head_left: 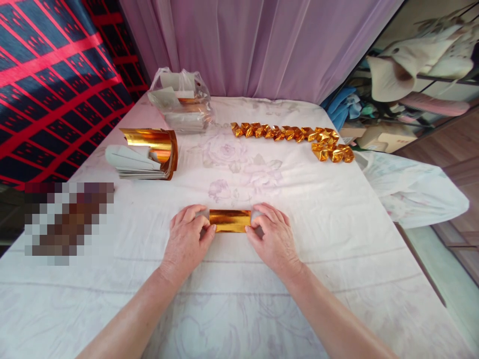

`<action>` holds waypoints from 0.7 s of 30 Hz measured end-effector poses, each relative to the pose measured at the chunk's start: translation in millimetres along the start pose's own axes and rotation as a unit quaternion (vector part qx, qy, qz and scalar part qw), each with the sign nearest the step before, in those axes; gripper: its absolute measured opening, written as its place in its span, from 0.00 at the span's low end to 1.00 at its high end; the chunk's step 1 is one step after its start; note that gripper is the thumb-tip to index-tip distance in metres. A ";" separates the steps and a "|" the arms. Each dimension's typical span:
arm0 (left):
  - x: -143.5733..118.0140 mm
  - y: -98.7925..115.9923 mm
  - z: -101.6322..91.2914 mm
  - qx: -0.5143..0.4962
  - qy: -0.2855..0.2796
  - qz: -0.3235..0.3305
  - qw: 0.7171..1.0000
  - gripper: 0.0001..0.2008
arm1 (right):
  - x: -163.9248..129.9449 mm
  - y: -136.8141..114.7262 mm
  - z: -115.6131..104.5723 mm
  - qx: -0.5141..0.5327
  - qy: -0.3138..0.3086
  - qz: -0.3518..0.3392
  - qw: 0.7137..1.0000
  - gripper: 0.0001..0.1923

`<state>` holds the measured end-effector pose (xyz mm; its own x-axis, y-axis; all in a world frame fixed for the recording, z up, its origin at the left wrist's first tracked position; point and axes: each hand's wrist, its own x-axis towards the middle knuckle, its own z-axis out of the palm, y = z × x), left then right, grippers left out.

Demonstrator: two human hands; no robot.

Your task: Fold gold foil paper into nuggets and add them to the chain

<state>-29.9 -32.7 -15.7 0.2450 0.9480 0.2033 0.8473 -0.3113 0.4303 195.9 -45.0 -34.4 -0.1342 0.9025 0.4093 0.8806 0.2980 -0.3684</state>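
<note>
A strip of shiny gold foil paper (pixel 229 221) lies crosswise on the cloth between my two hands. My left hand (pixel 189 232) pinches its left end, thumb at the near edge and fingers curled over the far side. At the right end, my right hand (pixel 273 234) grips it the same way. The paper looks folded or rolled into a narrow band; its underside is hidden. Beyond the left hand stands a curled stack of gold and grey foil sheets (pixel 147 154). Farther off to the right, folded gold foil pieces (pixel 288 132) sit in a row.
A clear plastic bag (pixel 183 102) with more sheets stands at the back left. The flowered tablecloth (pixel 239 279) covers the table. A white plastic bag (pixel 419 187) hangs past the right edge, near a cluttered shelf (pixel 407 94). A purple curtain (pixel 254 45) closes the back.
</note>
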 end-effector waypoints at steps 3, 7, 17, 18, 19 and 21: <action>0.0 -0.4 0.5 -0.003 0.002 -0.002 1.000 0.09 | -0.6 0.7 -0.8 0.007 -0.009 0.005 1.000 0.02; -0.2 -0.4 0.4 -0.008 -0.001 -0.005 1.000 0.09 | -1.1 0.2 -2.7 0.019 -0.035 -0.013 0.999 0.04; -0.2 -0.4 0.2 -0.018 0.001 -0.014 1.000 0.07 | 0.0 -3.7 -5.1 0.021 -0.078 -0.050 0.995 0.12; -0.3 -0.4 0.3 -0.020 0.002 -0.014 1.000 0.06 | -0.1 -3.9 -5.1 0.020 -0.080 -0.050 0.995 0.13; -0.3 -0.4 0.4 -0.020 0.004 -0.014 1.000 0.05 | -0.2 -4.3 -4.9 0.018 -0.081 -0.048 0.995 0.13; -0.4 -0.3 0.5 -0.019 0.007 -0.016 1.000 0.03 | -0.2 -5.3 -4.1 0.013 -0.080 -0.041 0.996 0.12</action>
<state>-30.1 -32.9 -16.4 0.2124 0.9563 0.2007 0.8358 -0.2842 0.4697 193.2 -48.0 -29.0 -0.2777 0.9118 0.3024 0.8517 0.3793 -0.3616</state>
